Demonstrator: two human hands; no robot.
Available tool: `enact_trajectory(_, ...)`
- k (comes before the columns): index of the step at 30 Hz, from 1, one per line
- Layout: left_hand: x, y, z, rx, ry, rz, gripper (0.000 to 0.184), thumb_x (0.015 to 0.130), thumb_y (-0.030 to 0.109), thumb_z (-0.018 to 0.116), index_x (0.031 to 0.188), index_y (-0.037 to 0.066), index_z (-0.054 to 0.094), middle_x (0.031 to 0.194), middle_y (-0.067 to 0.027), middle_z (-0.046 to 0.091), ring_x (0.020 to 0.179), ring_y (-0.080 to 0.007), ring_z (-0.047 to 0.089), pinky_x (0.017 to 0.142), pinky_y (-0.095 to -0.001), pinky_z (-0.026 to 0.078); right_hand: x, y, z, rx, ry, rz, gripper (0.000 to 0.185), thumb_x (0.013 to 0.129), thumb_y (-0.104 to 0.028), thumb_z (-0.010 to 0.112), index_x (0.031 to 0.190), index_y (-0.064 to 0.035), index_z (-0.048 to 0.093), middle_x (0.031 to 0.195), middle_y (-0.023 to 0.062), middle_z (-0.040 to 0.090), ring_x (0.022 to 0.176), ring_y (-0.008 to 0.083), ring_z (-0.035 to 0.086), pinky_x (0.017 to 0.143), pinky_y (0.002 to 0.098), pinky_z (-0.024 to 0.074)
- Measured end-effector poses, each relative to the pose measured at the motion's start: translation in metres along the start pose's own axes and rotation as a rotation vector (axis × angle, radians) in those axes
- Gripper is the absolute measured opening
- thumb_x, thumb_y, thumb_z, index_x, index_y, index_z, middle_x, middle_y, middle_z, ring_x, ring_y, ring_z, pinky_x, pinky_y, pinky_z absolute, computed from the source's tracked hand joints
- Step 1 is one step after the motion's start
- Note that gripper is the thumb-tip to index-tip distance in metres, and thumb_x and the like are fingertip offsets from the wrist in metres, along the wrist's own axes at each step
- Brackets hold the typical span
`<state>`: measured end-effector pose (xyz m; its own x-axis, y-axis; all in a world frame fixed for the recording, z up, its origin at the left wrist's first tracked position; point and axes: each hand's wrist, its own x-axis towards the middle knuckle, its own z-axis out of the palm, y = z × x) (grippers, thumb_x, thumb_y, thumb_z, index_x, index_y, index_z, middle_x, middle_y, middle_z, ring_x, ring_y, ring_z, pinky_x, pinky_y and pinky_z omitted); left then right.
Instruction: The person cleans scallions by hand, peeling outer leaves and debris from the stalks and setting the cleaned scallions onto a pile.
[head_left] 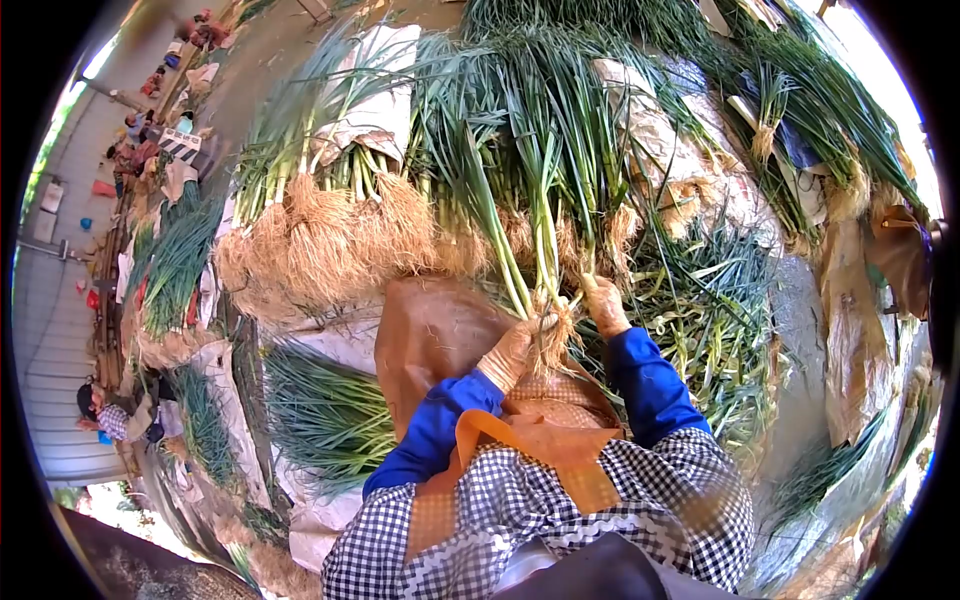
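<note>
My left hand (pixel 508 354) is closed around the root ends of a few green onions (pixel 543 240), whose long leaves fan away from me. Their pale, stringy roots (pixel 552 345) hang between my hands. To the right, my right hand (pixel 604 306) has its fingers wrapped around the lower end of another green onion stalk (pixel 588 235). Just beyond both hands lies a long row of green onions with bushy tan roots (pixel 345 235) facing me. A brown apron or sheet (pixel 430 325) covers my lap beneath the left hand.
Loose trimmed leaves (pixel 710 320) are heaped at my right. A pile of green onions (pixel 330 415) lies at my left on pale sacking. White sacks (pixel 375 90) rest over parts of the row. Several people, one in checks (pixel 115 420), sit along the left side.
</note>
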<state>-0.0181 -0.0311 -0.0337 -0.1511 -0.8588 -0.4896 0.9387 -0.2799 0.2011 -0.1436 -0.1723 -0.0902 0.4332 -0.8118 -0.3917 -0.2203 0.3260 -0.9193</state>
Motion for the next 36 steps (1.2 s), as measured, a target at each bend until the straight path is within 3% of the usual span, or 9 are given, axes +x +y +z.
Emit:
enact_trajectory(10, -0.036, 0.004, 0.033, 0.067, -0.163, 0.013, 0.043, 0.086, 0.025, 0.058, 0.118, -0.002, 0.048, 0.104, -0.0136, 0.059, 0.095, -0.0267, 0.060, 0.074, -0.0371, 0.053, 0.026, 0.047, -0.107, -1.239, 0.478, -0.192, 0.015, 0.082, -0.014, 0.052, 0.073, -0.0056, 0.061, 0.066, 0.0157, 0.060, 0.064, 0.0308, 0.061, 0.057, 0.0411, 0.0497)
enact_trajectory(12, -0.040, 0.010, 0.026, 0.124, -0.072, 0.164, 0.046, 0.086, 0.024, 0.058, 0.123, -0.001, 0.045, 0.111, -0.0153, 0.057, 0.098, -0.0278, 0.059, 0.080, -0.0389, 0.052, 0.012, 0.048, -0.160, -1.185, 0.395, -0.074, 0.033, 0.085, -0.031, 0.050, 0.071, -0.0018, 0.060, 0.077, 0.0193, 0.064, 0.073, 0.0363, 0.063, 0.066, 0.0447, 0.0491)
enact_trajectory(14, -0.030, 0.003, 0.015, 0.097, 0.000, 0.105, 0.038, 0.087, 0.022, 0.057, 0.117, 0.000, 0.050, 0.102, -0.0125, 0.060, 0.092, -0.0234, 0.061, 0.076, -0.0349, 0.053, -0.011, 0.018, -0.174, -1.480, -0.279, -0.094, 0.041, 0.087, -0.040, 0.047, 0.079, -0.0024, 0.062, 0.080, 0.0200, 0.063, 0.076, 0.0317, 0.062, 0.069, 0.0412, 0.0489)
enact_trajectory(23, -0.002, -0.005, -0.015, 0.150, 0.118, 0.021, 0.020, 0.086, 0.016, 0.058, 0.099, 0.002, 0.061, 0.080, -0.0063, 0.065, 0.066, -0.0164, 0.063, 0.054, -0.0289, 0.053, -0.020, -0.110, 0.034, -0.154, -0.295, -0.110, 0.038, 0.089, -0.035, 0.052, 0.099, 0.0011, 0.060, 0.077, 0.0115, 0.065, 0.069, 0.0230, 0.061, 0.063, 0.0329, 0.0462)
enact_trajectory(25, -0.003, -0.008, -0.008, 0.087, 0.253, 0.116, 0.020, 0.085, 0.015, 0.058, 0.099, 0.002, 0.060, 0.080, -0.0070, 0.065, 0.068, -0.0168, 0.063, 0.053, -0.0281, 0.053, -0.022, -0.088, 0.028, -0.582, -0.102, -0.579, 0.030, 0.090, -0.029, 0.047, 0.093, -0.0015, 0.061, 0.074, 0.0174, 0.061, 0.068, 0.0307, 0.061, 0.065, 0.0390, 0.0469)
enact_trajectory(29, -0.005, -0.007, -0.015, -0.087, 0.097, 0.108, 0.027, 0.087, 0.015, 0.053, 0.109, 0.000, 0.055, 0.090, -0.0105, 0.064, 0.079, -0.0226, 0.063, 0.068, -0.0331, 0.055, -0.043, -0.030, -0.020, -0.859, -0.305, -0.251, 0.028, 0.084, -0.032, 0.051, 0.079, -0.0056, 0.059, 0.070, 0.0111, 0.062, 0.071, 0.0313, 0.063, 0.065, 0.0385, 0.0492)
enact_trajectory(31, -0.011, 0.000, -0.007, -0.117, 0.056, 0.113, 0.027, 0.087, 0.014, 0.053, 0.110, 0.000, 0.055, 0.091, -0.0105, 0.064, 0.080, -0.0220, 0.063, 0.068, -0.0332, 0.055, -0.041, 0.017, -0.057, -1.529, -0.454, -0.587, 0.031, 0.086, -0.036, 0.049, 0.080, -0.0082, 0.063, 0.073, 0.0091, 0.064, 0.070, 0.0302, 0.063, 0.062, 0.0386, 0.0500)
enact_trajectory(33, -0.013, 0.000, -0.007, -0.137, 0.016, 0.108, 0.027, 0.087, 0.013, 0.054, 0.110, 0.000, 0.055, 0.092, -0.0105, 0.064, 0.080, -0.0215, 0.063, 0.068, -0.0332, 0.055, -0.027, 0.035, -0.097, -1.789, -0.336, -0.075, 0.041, 0.092, -0.041, 0.039, 0.092, -0.0075, 0.062, 0.072, 0.0132, 0.063, 0.061, 0.0274, 0.063, 0.052, 0.0366, 0.0500)
enact_trajectory(36, -0.004, -0.002, -0.010, 0.113, 0.174, 0.245, 0.025, 0.084, 0.008, 0.056, 0.108, 0.000, 0.056, 0.088, -0.0086, 0.064, 0.075, -0.0178, 0.063, 0.066, -0.0277, 0.054, -0.044, -0.053, -0.076, -1.473, -0.182, -0.063, 0.046, 0.090, -0.047, 0.041, 0.105, -0.0073, 0.061, 0.081, 0.0105, 0.066, 0.070, 0.0275, 0.065, 0.059, 0.0412, 0.0512)
